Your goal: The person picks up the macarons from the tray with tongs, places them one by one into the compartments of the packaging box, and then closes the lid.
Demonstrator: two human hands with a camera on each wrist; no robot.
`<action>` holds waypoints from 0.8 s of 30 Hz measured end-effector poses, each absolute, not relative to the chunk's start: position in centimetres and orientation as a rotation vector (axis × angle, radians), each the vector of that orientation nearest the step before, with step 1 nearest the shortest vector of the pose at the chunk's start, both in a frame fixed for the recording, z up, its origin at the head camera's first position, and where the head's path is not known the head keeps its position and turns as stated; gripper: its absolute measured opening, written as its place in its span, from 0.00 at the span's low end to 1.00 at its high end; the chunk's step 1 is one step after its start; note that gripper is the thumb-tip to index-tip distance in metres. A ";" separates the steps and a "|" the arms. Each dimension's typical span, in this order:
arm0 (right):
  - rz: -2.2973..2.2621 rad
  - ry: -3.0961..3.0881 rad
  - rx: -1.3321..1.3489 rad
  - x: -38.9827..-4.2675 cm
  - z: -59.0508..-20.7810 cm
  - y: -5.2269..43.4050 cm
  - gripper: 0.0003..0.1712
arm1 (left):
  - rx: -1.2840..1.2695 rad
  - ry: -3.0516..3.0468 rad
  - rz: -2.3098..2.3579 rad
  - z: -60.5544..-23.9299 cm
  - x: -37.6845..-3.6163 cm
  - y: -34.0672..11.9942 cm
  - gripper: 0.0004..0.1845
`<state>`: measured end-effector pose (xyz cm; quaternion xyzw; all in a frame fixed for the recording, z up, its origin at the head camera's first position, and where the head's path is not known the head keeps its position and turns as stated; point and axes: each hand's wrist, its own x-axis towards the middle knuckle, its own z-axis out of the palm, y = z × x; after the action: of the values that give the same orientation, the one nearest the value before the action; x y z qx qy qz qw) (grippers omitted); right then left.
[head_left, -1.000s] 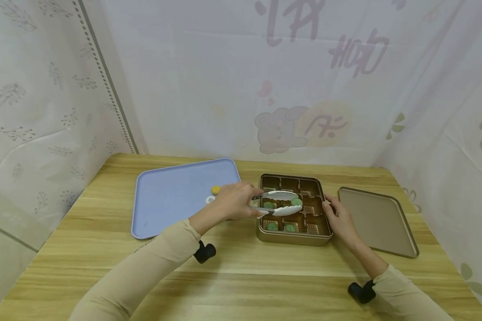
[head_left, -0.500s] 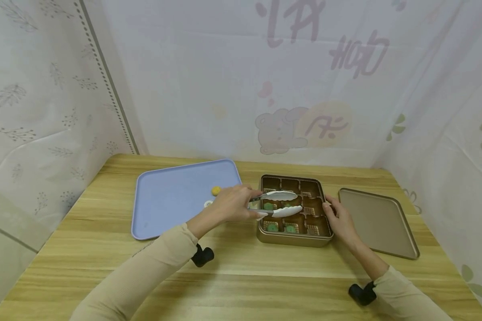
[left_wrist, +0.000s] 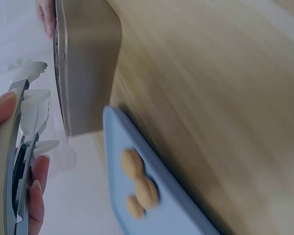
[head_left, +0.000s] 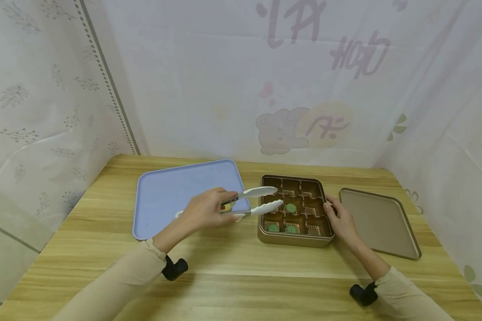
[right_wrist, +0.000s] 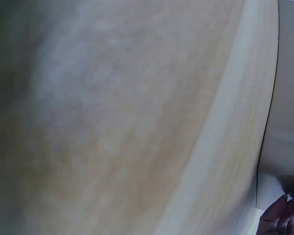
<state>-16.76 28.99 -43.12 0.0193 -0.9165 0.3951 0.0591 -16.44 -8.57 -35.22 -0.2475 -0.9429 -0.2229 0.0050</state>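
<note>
My left hand [head_left: 205,209] holds a pair of tongs [head_left: 261,200] with white scalloped tips, their arms spread and nothing between the tips. They hang between the blue tray [head_left: 164,196] and a gold tin [head_left: 295,240], the tips overlapping the tin's left edge. Inside the tin, a brown divided insert [head_left: 310,207] bears green round cookies, one in the middle compartment [head_left: 291,208] and others along the front row. At the tin's right side, my right hand [head_left: 341,223] grips the rim and wall. Several round cookies [left_wrist: 146,191] lie on the tray in the left wrist view.
To the right of the tin, its flat gold lid [head_left: 379,220] lies on the wooden table [head_left: 241,276]. A printed white cloth [head_left: 193,89] hangs behind and at both sides. In the head view, my left hand and the tongs partly cover the cookies on the tray.
The tongs released a green cookie into the middle compartment. My left hand has since moved left with the tongs, from over the tin toward the tray. My right hand has stayed at the tin.
</note>
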 end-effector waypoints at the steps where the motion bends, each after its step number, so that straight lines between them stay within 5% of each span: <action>1: 1.197 -2.775 0.058 -16.7 -43.1 29.0 0.28 | -0.764 -2.951 -0.696 -35.3 -16.2 -9.2 0.31; 24: 1.291 -2.782 0.113 -16.4 -42.9 29.1 0.30 | -0.597 -3.027 -0.631 -35.9 -13.1 -19.6 0.32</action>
<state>-16.39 29.06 -42.88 0.0367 -0.9059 0.4203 0.0363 -13.05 -19.58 -35.93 -0.1894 -0.9612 -0.2005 -0.0039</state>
